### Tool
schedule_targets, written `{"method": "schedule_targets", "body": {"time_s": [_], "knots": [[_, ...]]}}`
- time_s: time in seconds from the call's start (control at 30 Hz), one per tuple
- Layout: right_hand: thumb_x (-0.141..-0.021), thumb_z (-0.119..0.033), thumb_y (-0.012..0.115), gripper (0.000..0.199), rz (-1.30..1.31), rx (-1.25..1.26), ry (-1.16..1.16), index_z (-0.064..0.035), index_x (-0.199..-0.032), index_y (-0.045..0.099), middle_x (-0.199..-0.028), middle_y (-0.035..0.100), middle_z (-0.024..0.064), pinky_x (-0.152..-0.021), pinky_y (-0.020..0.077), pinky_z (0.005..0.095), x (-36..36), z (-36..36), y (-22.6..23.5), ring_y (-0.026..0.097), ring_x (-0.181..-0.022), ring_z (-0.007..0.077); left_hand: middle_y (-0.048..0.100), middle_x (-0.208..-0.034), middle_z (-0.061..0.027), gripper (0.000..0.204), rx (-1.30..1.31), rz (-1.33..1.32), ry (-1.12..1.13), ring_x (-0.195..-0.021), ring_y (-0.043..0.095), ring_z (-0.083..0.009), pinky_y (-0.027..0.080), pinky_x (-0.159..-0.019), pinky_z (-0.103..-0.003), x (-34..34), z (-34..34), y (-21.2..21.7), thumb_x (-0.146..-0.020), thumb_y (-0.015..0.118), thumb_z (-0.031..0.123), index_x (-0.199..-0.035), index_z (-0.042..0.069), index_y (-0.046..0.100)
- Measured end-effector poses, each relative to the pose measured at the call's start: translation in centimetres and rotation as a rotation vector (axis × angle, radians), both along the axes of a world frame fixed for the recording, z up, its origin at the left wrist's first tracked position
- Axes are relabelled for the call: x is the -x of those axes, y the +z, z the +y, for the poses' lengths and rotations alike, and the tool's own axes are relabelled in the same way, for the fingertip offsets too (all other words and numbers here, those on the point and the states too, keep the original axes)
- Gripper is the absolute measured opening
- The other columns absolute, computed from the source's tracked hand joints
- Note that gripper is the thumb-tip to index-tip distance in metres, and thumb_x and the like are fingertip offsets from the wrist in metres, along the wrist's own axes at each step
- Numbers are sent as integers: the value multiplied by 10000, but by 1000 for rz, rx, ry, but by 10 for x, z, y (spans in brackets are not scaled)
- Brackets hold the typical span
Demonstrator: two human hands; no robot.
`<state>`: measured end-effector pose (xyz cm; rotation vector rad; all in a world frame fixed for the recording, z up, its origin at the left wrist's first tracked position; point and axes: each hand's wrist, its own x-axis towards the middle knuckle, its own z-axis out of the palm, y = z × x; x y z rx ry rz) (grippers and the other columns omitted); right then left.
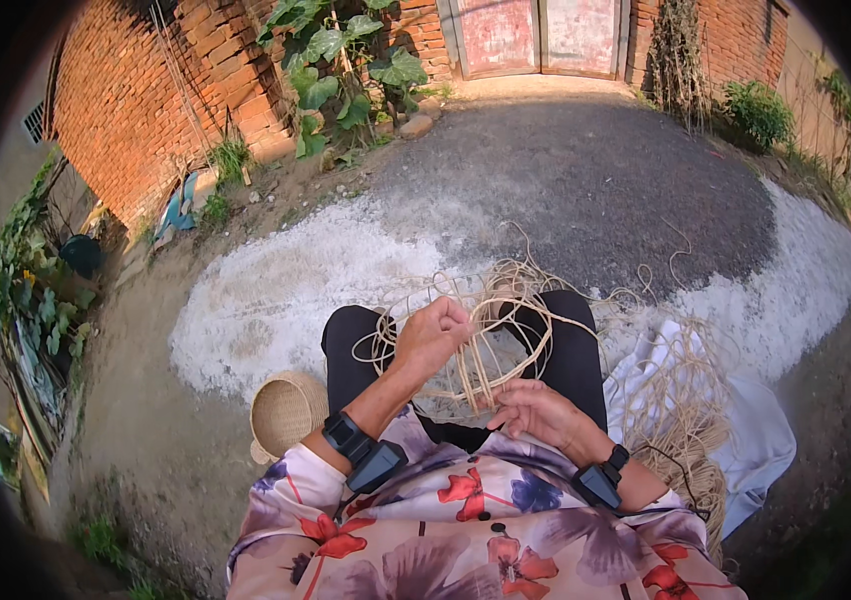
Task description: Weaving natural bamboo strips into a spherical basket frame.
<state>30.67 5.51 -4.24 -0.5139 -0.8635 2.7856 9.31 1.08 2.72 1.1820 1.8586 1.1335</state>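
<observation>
Pale straw-coloured cords (478,362) spread over my lap in loose loops, with several strands running side by side between my hands. My left hand (433,335) is raised above the lap, its fingers pinched at the upper part of these strands. Lower and to the right, my right hand (543,413) has thumb and fingertips at the strands' lower end, while its other fingers curl loosely. Long cord ends trail past my knees onto the ground. Where the strands cross under my fingers, the detail is too fine to make out.
A round woven basket (289,412) lies tipped beside my left knee. On my right, a big tangle of cord (684,405) rests on a white cloth (761,430). Ahead are pale and dark patches of ground, leafy plants (331,85), a brick wall (146,110) and a faded red double door (544,38).
</observation>
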Motion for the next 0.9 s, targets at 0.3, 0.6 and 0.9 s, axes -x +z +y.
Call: {"method": "schedule_targets", "body": {"time_s": [0.3,0.6,0.9], "knots": [[-909,-126,587,248,-168,-257,-74,47,-1085,608,-1028,662,119,-530,530,223,-6,-9,15,688,-719,182,633,-730,-10,134,-122,328,-88,-676,570,-73,465,-639,-243,3,-1,4,-847,650,144,-841,10,658],[-798,-17,584,156,-304,-1735,-655,-24,-937,656,-846,614,108,-609,506,355,12,9,64,625,-707,300,604,-752,0,97,43,1,-200,-693,565,-78,457,-636,-240,6,6,10,-858,628,118,-874,26,600],[-752,-75,560,210,-440,-1986,-300,-37,-952,611,-828,624,123,-673,502,400,32,15,63,615,-790,300,591,-772,13,95,113,-206,-371,-679,552,-66,426,-590,-217,16,13,21,-847,584,41,-942,45,587]]}}
